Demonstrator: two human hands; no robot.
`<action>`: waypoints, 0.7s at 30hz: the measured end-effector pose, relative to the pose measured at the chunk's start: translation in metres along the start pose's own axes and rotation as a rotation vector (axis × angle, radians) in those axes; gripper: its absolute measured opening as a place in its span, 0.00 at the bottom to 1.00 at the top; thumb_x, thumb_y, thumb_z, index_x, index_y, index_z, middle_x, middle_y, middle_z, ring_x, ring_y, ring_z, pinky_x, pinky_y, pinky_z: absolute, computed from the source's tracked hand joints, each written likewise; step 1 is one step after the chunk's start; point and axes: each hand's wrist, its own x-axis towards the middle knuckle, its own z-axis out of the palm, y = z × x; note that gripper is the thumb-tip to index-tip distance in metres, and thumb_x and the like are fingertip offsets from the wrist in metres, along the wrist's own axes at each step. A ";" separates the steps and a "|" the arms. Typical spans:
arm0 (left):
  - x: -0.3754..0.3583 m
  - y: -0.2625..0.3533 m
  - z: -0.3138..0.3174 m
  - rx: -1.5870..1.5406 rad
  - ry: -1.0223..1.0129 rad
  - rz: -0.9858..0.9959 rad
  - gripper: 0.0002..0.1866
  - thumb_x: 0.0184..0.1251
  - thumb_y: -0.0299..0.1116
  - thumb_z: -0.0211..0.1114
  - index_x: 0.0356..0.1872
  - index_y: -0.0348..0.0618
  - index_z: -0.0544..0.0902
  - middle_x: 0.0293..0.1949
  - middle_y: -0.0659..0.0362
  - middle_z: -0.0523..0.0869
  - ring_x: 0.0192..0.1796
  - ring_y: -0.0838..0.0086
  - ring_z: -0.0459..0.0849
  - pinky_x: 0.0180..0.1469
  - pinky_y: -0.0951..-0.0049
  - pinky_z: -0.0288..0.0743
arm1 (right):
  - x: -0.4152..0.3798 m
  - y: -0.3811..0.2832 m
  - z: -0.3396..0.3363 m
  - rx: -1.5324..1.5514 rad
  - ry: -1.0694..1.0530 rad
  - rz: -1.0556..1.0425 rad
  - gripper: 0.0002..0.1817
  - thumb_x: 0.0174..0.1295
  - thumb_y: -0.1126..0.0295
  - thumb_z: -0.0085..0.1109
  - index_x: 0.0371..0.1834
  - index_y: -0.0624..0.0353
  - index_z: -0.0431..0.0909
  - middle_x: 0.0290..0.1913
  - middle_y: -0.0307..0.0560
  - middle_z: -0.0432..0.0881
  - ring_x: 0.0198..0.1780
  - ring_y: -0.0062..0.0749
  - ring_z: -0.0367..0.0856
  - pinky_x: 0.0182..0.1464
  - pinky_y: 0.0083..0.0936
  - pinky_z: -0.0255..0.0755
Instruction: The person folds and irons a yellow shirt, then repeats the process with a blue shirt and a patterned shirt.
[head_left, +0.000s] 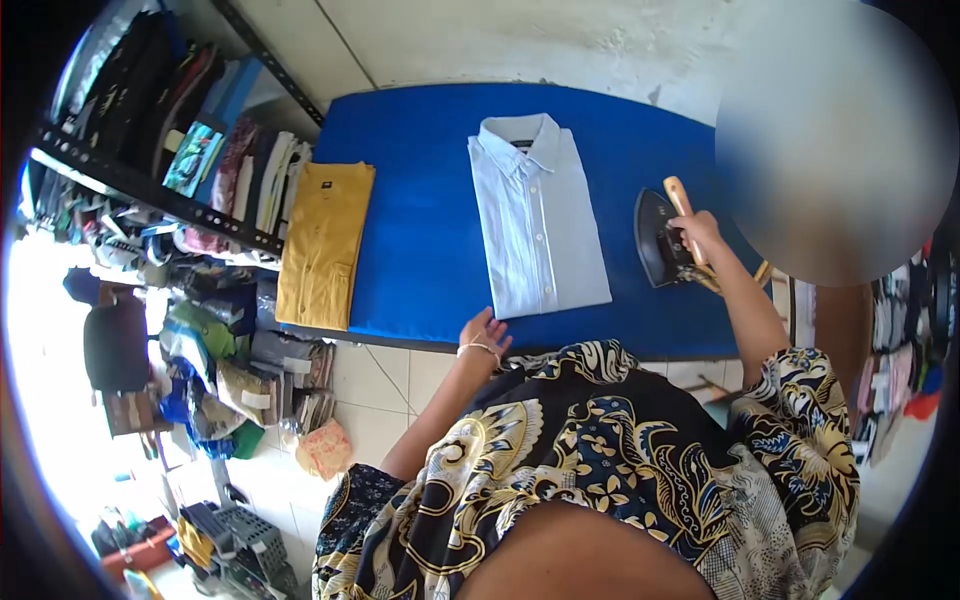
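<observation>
A folded light blue button-up shirt [540, 225] lies flat, collar toward the wall, on the blue table cover [420, 220]. Beside its lower left corner is my left hand [484, 334], at the table's front edge, fingers apart and holding nothing. On the right, my right hand [697, 232] is wrapped round the wooden handle of a dark iron [655, 238], which rests on the blue cover to the right of the shirt. A folded mustard yellow garment [327, 245] lies at the table's left end.
Metal shelves [150, 185] with stacked clothes stand on the left, with more clothes below. A wall [560, 50] runs behind the table. A grey crate [245, 540] sits on the tiled floor. Clothes [885, 350] fill the far right; a blurred patch hides the upper right.
</observation>
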 end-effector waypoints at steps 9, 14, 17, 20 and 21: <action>0.015 -0.033 0.018 0.043 0.106 0.347 0.10 0.54 0.32 0.64 0.36 0.43 0.77 0.26 0.62 0.78 0.29 0.77 0.75 0.27 0.75 0.73 | 0.082 -0.029 -0.058 -0.032 0.034 0.032 0.19 0.44 0.56 0.68 0.22 0.60 0.72 0.16 0.36 0.68 0.16 0.22 0.68 0.18 0.21 0.63; 0.007 -0.032 0.005 0.154 0.074 0.412 0.09 0.53 0.31 0.64 0.35 0.43 0.77 0.26 0.64 0.78 0.29 0.78 0.76 0.30 0.75 0.73 | 0.119 -0.043 -0.057 0.081 -0.082 0.065 0.29 0.47 0.47 0.62 0.41 0.61 0.72 0.25 0.43 0.74 0.25 0.30 0.75 0.27 0.25 0.70; 0.014 -0.024 -0.016 0.196 0.080 0.506 0.10 0.52 0.28 0.65 0.35 0.42 0.77 0.25 0.63 0.78 0.28 0.79 0.75 0.31 0.76 0.73 | 0.090 -0.081 -0.016 -0.971 0.734 -0.360 0.29 0.50 0.51 0.61 0.47 0.62 0.69 0.38 0.46 0.74 0.38 0.38 0.76 0.38 0.32 0.71; 0.035 0.000 -0.046 0.403 0.257 0.996 0.12 0.49 0.25 0.65 0.37 0.40 0.76 0.28 0.61 0.78 0.29 0.77 0.75 0.34 0.74 0.72 | 0.058 -0.113 0.064 -0.800 0.602 -0.775 0.28 0.49 0.61 0.62 0.51 0.62 0.66 0.45 0.47 0.72 0.46 0.40 0.73 0.45 0.33 0.68; 0.034 0.019 -0.057 0.350 0.413 1.099 0.14 0.48 0.25 0.66 0.38 0.39 0.75 0.31 0.59 0.77 0.34 0.73 0.76 0.39 0.73 0.71 | 0.058 -0.117 0.097 -0.596 0.415 -0.951 0.27 0.47 0.65 0.63 0.50 0.62 0.67 0.43 0.47 0.73 0.43 0.38 0.75 0.43 0.31 0.70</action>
